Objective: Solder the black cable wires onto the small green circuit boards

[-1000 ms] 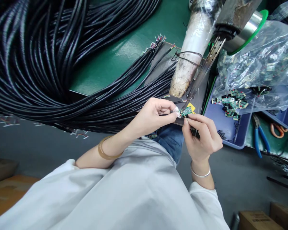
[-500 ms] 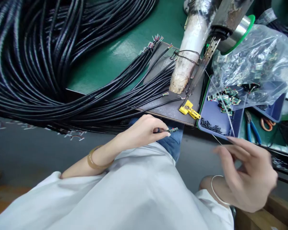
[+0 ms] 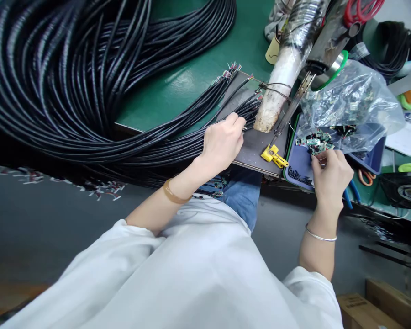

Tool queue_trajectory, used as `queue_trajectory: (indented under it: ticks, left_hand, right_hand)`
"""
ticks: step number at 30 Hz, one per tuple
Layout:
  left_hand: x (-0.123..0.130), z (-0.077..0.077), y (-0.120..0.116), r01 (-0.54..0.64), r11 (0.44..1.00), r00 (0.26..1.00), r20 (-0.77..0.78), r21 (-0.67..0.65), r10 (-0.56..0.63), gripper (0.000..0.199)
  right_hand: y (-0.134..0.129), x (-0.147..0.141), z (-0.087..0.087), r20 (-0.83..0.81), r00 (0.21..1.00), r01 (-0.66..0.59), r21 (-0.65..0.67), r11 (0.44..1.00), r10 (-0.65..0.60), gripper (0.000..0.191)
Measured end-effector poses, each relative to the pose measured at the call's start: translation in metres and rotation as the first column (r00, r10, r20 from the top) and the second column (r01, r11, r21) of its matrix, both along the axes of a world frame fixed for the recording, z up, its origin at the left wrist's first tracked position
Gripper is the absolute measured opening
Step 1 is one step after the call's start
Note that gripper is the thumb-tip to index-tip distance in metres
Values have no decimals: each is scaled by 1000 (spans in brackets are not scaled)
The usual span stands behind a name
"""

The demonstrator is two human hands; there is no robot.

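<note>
My left hand (image 3: 223,142) is closed over the black cables (image 3: 178,146) near their stripped ends, fingers curled downward. The fingers hide which cable they grip. Over the blue tray (image 3: 301,170), my right hand (image 3: 333,176) pinches at the near edge of a pile of small green circuit boards (image 3: 317,140). A board shows partly between thumb and fingers. Small black pieces (image 3: 298,177) lie in the tray's near corner. Between the hands, a soldering iron (image 3: 292,107) points down at a yellow clip (image 3: 274,156) on the grey board (image 3: 251,153).
A wrapped white post (image 3: 274,98) leans over the work board. Beyond it stand a solder spool (image 3: 332,73) and a clear bag of boards (image 3: 356,96). Blue-handled pliers (image 3: 350,194) and orange-handled scissors (image 3: 366,178) lie right of the tray. Large cable coils (image 3: 71,77) fill the left.
My left hand has moved up from my lap, where it held a cable with a board on its end, to the cables on the bench. My right hand has moved up into the tray.
</note>
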State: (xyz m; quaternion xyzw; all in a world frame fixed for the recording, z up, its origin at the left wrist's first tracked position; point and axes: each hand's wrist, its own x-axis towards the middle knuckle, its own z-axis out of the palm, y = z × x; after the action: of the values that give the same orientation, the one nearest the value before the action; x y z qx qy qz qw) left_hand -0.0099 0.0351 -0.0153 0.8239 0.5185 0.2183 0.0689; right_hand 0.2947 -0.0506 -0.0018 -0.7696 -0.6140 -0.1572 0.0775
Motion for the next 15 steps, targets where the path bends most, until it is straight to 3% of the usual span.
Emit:
queue_trajectory:
  ticks: [4, 7, 11, 15]
  left_hand:
    - [-1, 3, 0, 54, 998, 999, 4, -14, -54, 16]
    - [-6, 3, -8, 98, 995, 995, 5, 7, -98, 17]
    - [-9, 0, -15, 127, 991, 992, -30, 30, -126, 19]
    - [-14, 4, -17, 124, 992, 985, 117, 24, -126, 14]
  right_hand:
    - [-6, -2, 4, 45, 998, -38, -18, 999, 39, 11]
    - [-16, -7, 7, -34, 994, -101, -1, 995, 101, 14]
    - [-25, -18, 8, -304, 944, -100, 106, 989, 128, 15]
    - [-31, -33, 13, -599, 791, 52, 267, 962, 124, 19]
